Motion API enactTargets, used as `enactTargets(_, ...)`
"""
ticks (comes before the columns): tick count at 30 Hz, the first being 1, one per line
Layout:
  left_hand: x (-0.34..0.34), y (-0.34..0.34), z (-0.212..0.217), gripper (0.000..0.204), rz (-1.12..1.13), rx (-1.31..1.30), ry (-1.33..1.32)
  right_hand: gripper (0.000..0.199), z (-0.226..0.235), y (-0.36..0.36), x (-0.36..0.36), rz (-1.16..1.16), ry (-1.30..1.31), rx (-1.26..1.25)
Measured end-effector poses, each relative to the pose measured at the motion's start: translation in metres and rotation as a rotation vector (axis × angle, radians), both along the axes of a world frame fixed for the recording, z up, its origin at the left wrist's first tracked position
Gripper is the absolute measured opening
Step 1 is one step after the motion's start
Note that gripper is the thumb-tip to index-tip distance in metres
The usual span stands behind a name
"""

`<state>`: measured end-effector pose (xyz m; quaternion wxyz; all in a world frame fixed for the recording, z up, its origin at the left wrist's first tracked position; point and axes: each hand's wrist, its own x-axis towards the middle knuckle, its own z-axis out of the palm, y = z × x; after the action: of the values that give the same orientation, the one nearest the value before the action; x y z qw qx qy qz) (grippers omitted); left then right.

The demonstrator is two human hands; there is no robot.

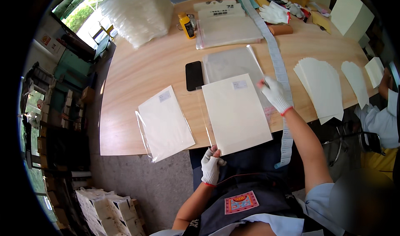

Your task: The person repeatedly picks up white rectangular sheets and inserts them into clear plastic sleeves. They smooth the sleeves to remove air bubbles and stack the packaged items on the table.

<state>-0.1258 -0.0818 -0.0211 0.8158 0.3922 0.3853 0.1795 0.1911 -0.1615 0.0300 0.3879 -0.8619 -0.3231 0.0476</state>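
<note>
A white sheet (237, 115) with a small label near its top lies inside a clear plastic bag (205, 121), reaching over the table's near edge. My left hand (211, 166), in a white glove with bare fingertips, pinches the bag's lower left corner. Beside the sheet's upper right edge is my gloved right hand (276, 95). Its fingers are drawn together; whatever is between them cannot be made out. Under the sheet's far end lies a stack of clear bags (231, 61). Left of it, another bagged white sheet (166, 121) with a label overhangs the edge.
A long label strip (278, 65) runs down the table and hangs off its front. Nearby are a black phone (194, 76), a yellow bottle (186, 26), more plastic bags (229, 29) and fanned white sheets (321, 86). Another person's sleeve (381, 119) shows at right.
</note>
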Motion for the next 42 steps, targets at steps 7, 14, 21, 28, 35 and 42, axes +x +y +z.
enactTargets(7,0.006,0.02,0.034,0.037,-0.104,0.28,-0.021,0.031,0.022,-0.091,-0.08,0.135,0.606,-0.662)
enactTargets(14,-0.054,0.065,0.06,0.031,0.066,0.488,-0.094,0.012,-0.021,-0.044,-0.125,0.267,0.924,-0.004)
enactTargets(21,-0.133,0.151,0.001,0.025,0.467,1.215,0.336,0.014,-0.028,0.103,-0.185,0.495,0.597,-0.03)
enactTargets(28,-0.158,0.179,-0.032,0.017,0.481,0.645,0.288,0.022,-0.03,0.133,-0.22,0.451,0.17,-0.437)
enactTargets(35,-0.147,0.205,-0.028,0.028,0.369,0.848,0.438,0.022,-0.016,0.109,-0.209,0.454,0.177,-0.186)
enactTargets(42,-0.152,0.18,-0.02,0.045,0.638,1.298,0.82,0.017,-0.02,-0.068,-0.109,0.059,0.492,0.373)
